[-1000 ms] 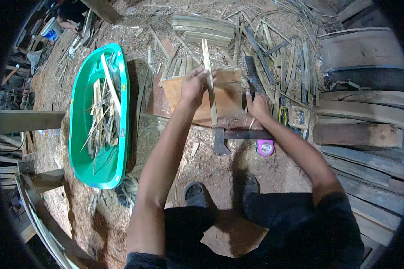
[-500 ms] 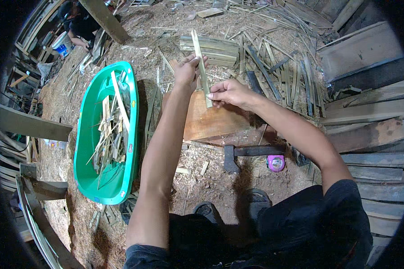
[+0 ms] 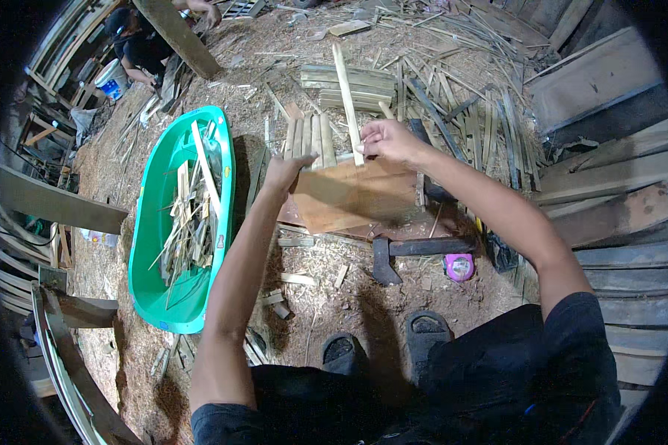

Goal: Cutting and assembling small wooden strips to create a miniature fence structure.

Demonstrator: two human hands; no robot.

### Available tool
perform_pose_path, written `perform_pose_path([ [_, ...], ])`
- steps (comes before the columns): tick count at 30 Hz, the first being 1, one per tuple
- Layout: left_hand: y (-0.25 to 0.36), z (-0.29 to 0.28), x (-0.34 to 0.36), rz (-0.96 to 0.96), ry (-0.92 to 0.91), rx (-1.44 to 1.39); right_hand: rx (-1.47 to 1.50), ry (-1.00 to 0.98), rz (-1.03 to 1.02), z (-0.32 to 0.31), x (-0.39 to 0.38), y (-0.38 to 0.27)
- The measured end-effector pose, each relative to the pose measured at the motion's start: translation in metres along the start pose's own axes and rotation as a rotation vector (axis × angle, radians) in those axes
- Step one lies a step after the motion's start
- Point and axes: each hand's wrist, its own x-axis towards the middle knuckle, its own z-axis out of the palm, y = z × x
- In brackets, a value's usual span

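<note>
My right hand (image 3: 384,142) pinches a long pale wooden strip (image 3: 345,85), held upright in the picture. My left hand (image 3: 288,172) is at the upper left corner of a light brown board (image 3: 349,196), by a row of short strips (image 3: 318,133); its fingers are blurred, so their grip is unclear. Behind my right hand lies a dark bar (image 3: 418,126). Below the board are an axe (image 3: 386,265) with a dark handle and a pink tape measure (image 3: 459,268).
A green tub (image 3: 139,252) of wood scraps is at left, near a beam (image 3: 59,204). Loose strips (image 3: 482,133) and stacked planks (image 3: 608,185) are at right. A crouching co-worker (image 3: 137,55) is beside a post (image 3: 172,37) at upper left, near a bucket (image 3: 111,80).
My left hand has let go of the long strip and moved down-left to the board. My right hand has come leftward and taken hold of the strip.
</note>
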Motion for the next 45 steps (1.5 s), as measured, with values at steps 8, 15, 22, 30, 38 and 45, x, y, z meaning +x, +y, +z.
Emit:
perform_pose_path([
  [8,-0.042,-0.023,-0.069,0.042,-0.415,-0.621,-0.078,-0.267,0.347,0.038,-0.055,-0.033],
  [15,-0.033,-0.007,-0.088,-0.021,-0.459,-0.814,-0.127,-0.369,0.306,0.057,-0.073,-0.030],
  [22,-0.035,-0.009,-0.077,-0.022,-0.447,-0.813,0.001,-0.376,0.268,0.056,-0.065,-0.034],
  [30,-0.033,-0.005,-0.066,0.020,-0.427,-0.776,-0.261,-0.433,0.144,0.046,-0.064,-0.023],
  [38,-0.032,-0.003,-0.073,-0.005,-0.422,-0.814,-0.164,-0.381,0.183,0.047,-0.070,-0.021],
  [45,-0.042,-0.001,-0.070,0.109,-0.400,-0.796,-0.113,-0.402,0.200,0.052,-0.074,-0.024],
])
